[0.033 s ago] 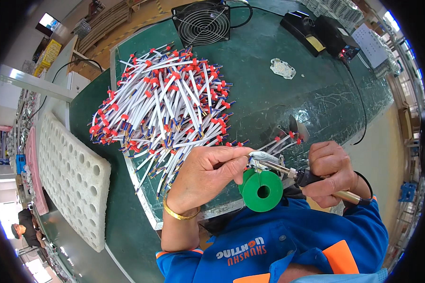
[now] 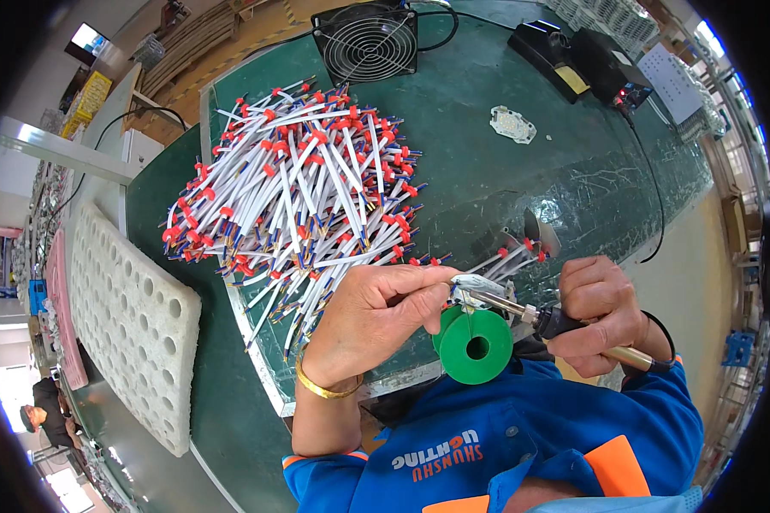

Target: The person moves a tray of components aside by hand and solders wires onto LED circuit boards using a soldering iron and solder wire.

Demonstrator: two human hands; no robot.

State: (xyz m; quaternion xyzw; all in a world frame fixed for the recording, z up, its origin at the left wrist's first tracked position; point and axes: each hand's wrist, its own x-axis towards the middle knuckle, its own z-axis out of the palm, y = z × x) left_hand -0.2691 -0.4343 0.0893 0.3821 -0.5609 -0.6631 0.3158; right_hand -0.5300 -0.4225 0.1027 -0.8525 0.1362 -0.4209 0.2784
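My right hand is wrapped around a soldering iron, its metal tip pointing left. That tip reaches a small whitish part above a green spool. A thin strand runs from the spool up toward the tip. My left hand is closed in a pinch at the left side of the whitish part; what lies between its fingertips is hidden. Just beyond, a few white cables with red clips lie close to the part. A large heap of similar cables spreads to the left.
A black fan stands at the far edge of the green table. Far right are a soldering station and an iron stand. A white board lies mid-table. A foam tray with holes stands left; a person is beyond.
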